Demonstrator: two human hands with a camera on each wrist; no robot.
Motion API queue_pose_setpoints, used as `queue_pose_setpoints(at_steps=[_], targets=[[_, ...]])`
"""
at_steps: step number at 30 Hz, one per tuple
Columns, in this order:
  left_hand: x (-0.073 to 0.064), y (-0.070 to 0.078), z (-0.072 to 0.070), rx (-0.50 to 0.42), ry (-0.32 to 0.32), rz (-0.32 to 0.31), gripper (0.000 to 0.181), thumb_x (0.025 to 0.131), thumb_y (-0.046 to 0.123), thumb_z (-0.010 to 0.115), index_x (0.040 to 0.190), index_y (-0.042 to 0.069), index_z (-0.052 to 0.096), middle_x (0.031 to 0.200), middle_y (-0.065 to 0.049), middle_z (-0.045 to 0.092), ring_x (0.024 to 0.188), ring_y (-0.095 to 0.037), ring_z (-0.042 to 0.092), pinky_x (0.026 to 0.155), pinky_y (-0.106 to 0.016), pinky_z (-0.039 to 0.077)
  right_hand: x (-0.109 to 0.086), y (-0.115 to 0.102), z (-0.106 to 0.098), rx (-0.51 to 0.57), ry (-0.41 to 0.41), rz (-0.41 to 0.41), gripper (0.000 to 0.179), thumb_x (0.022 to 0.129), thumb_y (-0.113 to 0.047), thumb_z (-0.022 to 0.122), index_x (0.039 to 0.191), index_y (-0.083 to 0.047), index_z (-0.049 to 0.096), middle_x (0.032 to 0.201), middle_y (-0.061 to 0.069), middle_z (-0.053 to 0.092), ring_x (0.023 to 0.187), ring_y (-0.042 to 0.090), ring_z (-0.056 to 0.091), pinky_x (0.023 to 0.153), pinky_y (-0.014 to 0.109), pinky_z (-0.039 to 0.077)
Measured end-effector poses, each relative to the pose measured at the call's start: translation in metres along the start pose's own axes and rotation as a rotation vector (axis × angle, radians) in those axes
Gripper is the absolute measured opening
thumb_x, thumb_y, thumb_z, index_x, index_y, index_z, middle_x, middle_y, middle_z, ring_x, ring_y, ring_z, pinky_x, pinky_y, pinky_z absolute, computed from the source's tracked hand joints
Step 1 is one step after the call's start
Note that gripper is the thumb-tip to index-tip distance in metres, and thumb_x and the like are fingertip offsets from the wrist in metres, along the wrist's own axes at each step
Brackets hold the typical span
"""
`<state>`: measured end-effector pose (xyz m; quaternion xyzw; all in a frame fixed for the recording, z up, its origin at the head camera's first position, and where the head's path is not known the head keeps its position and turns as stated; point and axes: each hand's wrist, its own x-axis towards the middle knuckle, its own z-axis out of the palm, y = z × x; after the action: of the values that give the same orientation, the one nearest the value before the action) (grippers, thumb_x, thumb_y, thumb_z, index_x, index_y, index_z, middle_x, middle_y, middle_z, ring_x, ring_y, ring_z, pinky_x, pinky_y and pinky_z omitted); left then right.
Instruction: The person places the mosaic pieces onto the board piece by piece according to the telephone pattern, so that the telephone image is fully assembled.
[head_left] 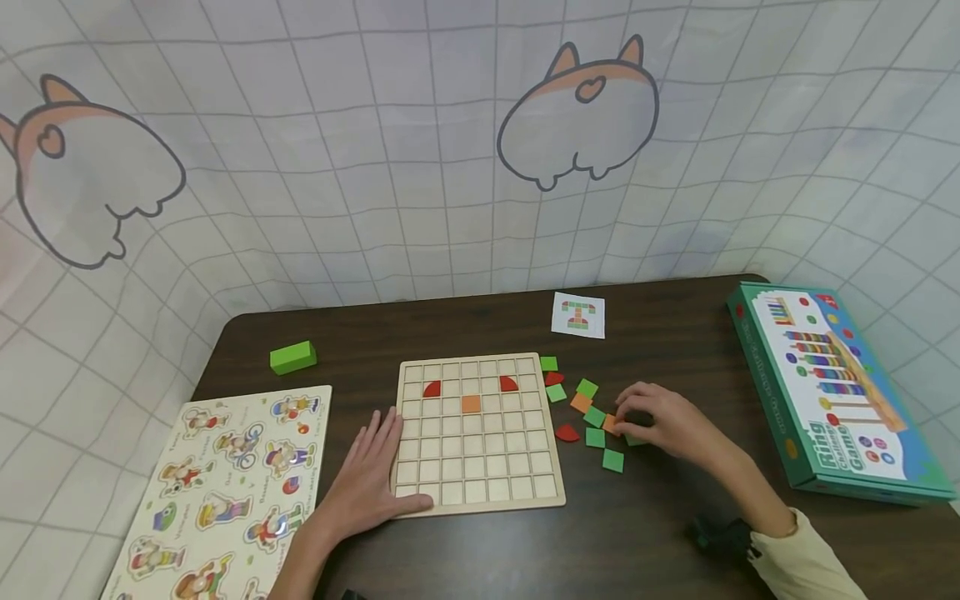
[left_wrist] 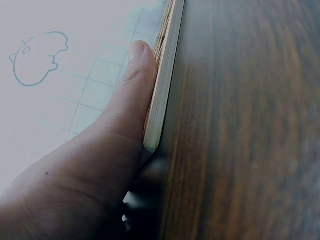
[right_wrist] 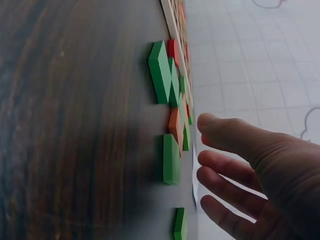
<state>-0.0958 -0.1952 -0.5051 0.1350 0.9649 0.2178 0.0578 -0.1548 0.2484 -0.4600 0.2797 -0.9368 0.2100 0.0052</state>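
Observation:
A wooden grid board [head_left: 474,444] carries two red quarter-round pieces [head_left: 508,383] and one orange square tile [head_left: 470,404]. My left hand [head_left: 367,479] lies along the board's left edge, fingers straight, with the thumb over the near left corner. In the left wrist view that thumb [left_wrist: 135,75] rests against the board's edge [left_wrist: 162,100]. To the board's right, my right hand [head_left: 660,419] hovers with bent fingers at an orange tile [head_left: 611,425] among scattered green tiles [head_left: 612,460]. In the right wrist view, thumb and fingers [right_wrist: 225,180] are spread beside the tiles, holding nothing visible.
A pattern card [head_left: 578,316] lies behind the loose tiles. At the left are a green block [head_left: 293,357] and a picture puzzle board [head_left: 225,483]. A green game box [head_left: 840,392] sits at the right. Gridded curtain [head_left: 450,167] surrounds the dark table [head_left: 480,558].

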Motion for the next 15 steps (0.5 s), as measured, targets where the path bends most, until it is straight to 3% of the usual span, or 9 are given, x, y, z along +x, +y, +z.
queue_pose_setpoints(at_steps=[10, 15], targets=[[0.0001, 0.0003, -0.0004, 0.005, -0.001, 0.002, 0.125, 0.067, 0.078, 0.066, 0.156, 0.005, 0.015, 0.165, -0.01, 0.009, 0.152, -0.035, 0.008, 0.12, -0.057, 0.015, -0.0011, 0.0013, -0.0023, -0.019, -0.046, 0.002, 0.008, 0.081, -0.018, 0.077, 0.087, -0.021, 0.073, 0.1, -0.001, 0.066, 0.09, 0.018, 0.062, 0.075, 0.038, 0.055], [0.0003, -0.0008, 0.0004, 0.004, 0.005, 0.004, 0.125, 0.067, 0.078, 0.066, 0.156, 0.006, 0.015, 0.165, -0.01, 0.009, 0.152, -0.035, 0.008, 0.12, -0.057, 0.015, -0.0004, -0.0001, -0.0034, -0.019, -0.047, 0.016, 0.015, 0.082, -0.019, 0.076, 0.097, -0.018, 0.073, 0.1, -0.002, 0.066, 0.091, 0.017, 0.062, 0.078, 0.039, 0.055]])
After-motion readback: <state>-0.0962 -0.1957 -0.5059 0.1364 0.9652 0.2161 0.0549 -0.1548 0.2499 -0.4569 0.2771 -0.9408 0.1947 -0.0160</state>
